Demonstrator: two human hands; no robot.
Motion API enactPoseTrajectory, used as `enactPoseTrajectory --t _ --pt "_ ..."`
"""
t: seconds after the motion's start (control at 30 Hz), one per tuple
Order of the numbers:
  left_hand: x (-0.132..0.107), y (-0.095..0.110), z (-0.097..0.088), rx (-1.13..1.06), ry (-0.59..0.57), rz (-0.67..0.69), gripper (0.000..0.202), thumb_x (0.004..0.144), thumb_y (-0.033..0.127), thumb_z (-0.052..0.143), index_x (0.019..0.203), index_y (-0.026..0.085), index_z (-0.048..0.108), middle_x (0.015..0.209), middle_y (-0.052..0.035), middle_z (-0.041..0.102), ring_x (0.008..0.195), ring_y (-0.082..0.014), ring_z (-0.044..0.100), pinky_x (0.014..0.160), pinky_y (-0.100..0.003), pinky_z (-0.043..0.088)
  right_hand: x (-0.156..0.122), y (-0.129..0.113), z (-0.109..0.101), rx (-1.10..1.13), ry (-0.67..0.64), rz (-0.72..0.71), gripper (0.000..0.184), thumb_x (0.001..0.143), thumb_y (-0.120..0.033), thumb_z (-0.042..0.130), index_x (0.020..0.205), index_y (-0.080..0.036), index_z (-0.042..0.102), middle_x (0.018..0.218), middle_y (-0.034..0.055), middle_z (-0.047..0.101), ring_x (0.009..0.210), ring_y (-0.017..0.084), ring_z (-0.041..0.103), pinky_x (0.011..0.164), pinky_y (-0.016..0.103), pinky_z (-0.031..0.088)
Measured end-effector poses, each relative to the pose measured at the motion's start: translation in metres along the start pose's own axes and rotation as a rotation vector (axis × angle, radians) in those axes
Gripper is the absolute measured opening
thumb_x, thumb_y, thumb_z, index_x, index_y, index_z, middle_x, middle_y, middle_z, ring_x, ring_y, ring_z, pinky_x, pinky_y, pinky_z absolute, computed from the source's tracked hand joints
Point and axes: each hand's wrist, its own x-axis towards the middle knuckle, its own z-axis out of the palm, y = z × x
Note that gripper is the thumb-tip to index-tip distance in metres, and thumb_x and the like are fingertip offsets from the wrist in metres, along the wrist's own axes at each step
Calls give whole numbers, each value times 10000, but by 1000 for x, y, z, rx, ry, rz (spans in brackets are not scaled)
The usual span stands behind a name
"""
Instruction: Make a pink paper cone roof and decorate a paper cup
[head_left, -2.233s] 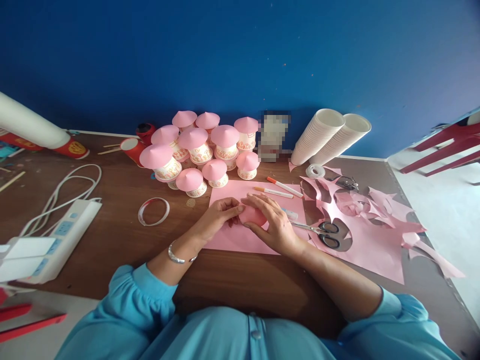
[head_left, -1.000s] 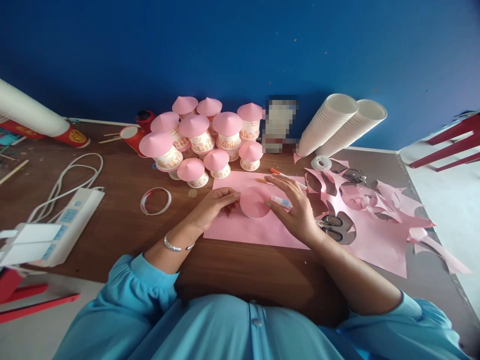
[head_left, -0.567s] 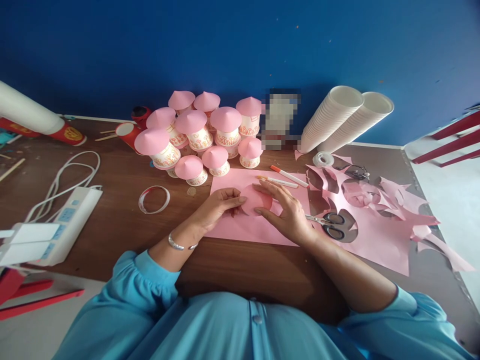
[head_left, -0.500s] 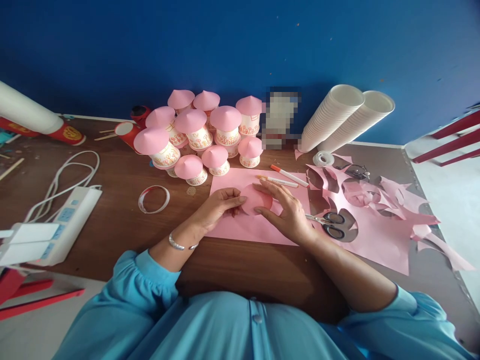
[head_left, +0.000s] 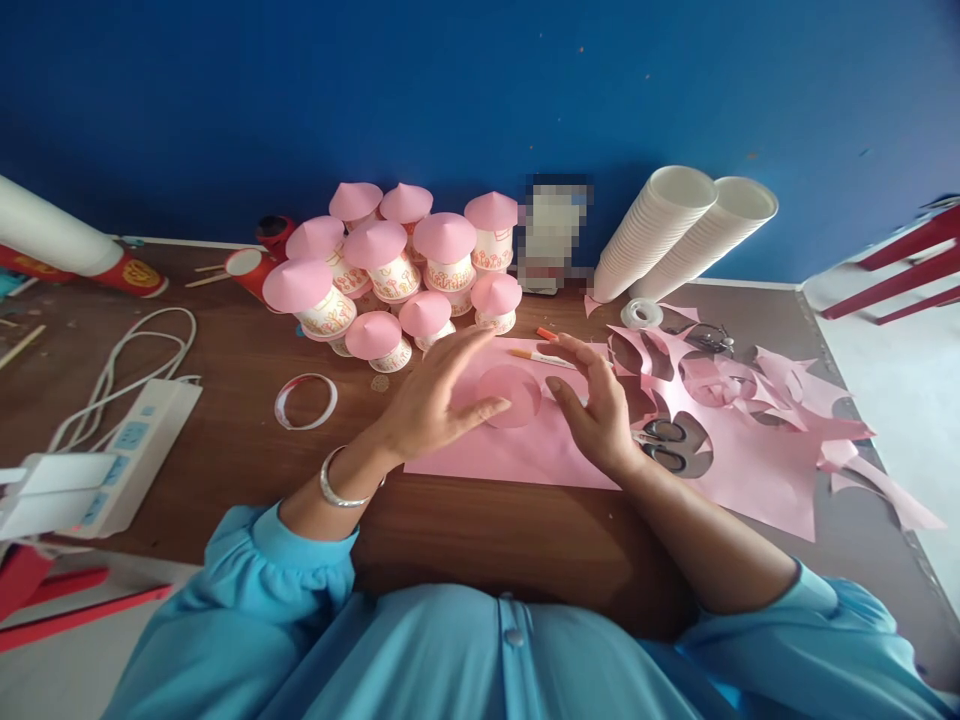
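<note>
A pink paper disc (head_left: 514, 397) lies on a larger pink sheet (head_left: 480, 460), between my two hands. My left hand (head_left: 435, 400) is open over the sheet's left side, thumb reaching toward the disc's edge. On the other side my right hand (head_left: 600, 410) is open with bent fingers, apart from the disc. Behind the right fingers lie two markers, one with a yellow-orange tip (head_left: 536, 357), one with an orange cap (head_left: 547, 333). Black-handled scissors (head_left: 666, 445) rest just right of my right wrist. Several decorated paper cups with pink cone roofs (head_left: 444, 236) stand behind my left hand.
Pink scraps (head_left: 720, 390) cover the right side, beside a tape roll (head_left: 642, 314). Two tall stacks of white cups (head_left: 652, 235) stand by the blue wall. To the left are a white paper ring (head_left: 306, 401) and a power strip (head_left: 150, 450) with cables.
Both hands have let go of the pink disc, which now lies flat on the sheet. My left hand has opened and spread, and my right has drawn slightly right.
</note>
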Motion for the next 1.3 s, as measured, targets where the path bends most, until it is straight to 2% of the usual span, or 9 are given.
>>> enactPoseTrajectory --t 0.1,0.2,0.53,0.63,0.77,0.93,1.07,1.17,1.3 --pt "17 2 10 129 -123 199 818 963 566 678 1623 196 368 1682 -201 435 1598 -351 368 1310 -562 332 -1 5 2 74 72 12 401 1069 -278 570 1466 -288 520 1333 108 730 1263 269 700 1132 563 526" --pt "30 -1 23 162 -200 262 796 969 594 652 1606 185 406 1670 -199 456 1600 -368 363 1288 -581 364 -1 8 0 112 147 16 361 1074 -278 564 1432 -300 531 1250 86 761 1190 253 728 1100 552 547" --pt "34 0 40 242 -241 190 427 1027 412 624 1420 246 634 1585 -108 588 1531 -347 483 1240 -577 416 2 13 -1 67 137 14 376 1038 -256 615 1406 -276 542 1201 88 767 1164 247 736 1066 514 574" --pt "34 2 38 221 -241 187 511 1013 420 647 1485 237 577 1590 -129 579 1534 -353 476 1249 -587 397 2 10 -3 23 124 4 352 1044 -243 596 1393 -269 564 1227 99 765 1133 249 745 1031 508 596" --pt "28 4 29 191 -185 160 717 966 499 701 1577 220 451 1643 -179 503 1559 -352 439 1266 -588 378 1 2 -5 -149 61 -153 331 1045 -206 576 1360 -282 643 1285 105 761 1238 292 707 1052 549 586" --pt "3 -1 12 108 -34 -22 690 947 513 720 1525 214 488 1591 -180 549 1500 -342 506 1257 -534 403 -6 -1 5 -261 -129 -299 553 1039 -222 614 1575 -260 483 1474 151 670 1415 321 601 1131 577 547" --pt "-13 -7 6 -244 83 -406 503 932 528 723 1284 191 599 1166 -104 726 1067 -228 708 954 -378 573 -10 -1 10 -289 -184 -273 670 1032 -303 648 1645 -266 378 1502 154 649 1444 335 573 1143 578 544" --pt "-15 -8 9 -518 49 -602 451 876 559 770 1092 185 642 978 -42 702 890 -169 665 784 -295 536 -10 -3 10 -293 -198 -239 682 1042 -322 626 1660 -272 342 1528 155 626 1455 334 561 1153 582 534" --pt "-12 -6 16 -737 3 -693 457 794 566 840 949 182 646 782 17 648 699 -124 585 656 -263 447 -8 -7 12 -298 -193 -250 686 1045 -325 623 1661 -268 325 1503 162 643 1452 327 565 1157 579 527"
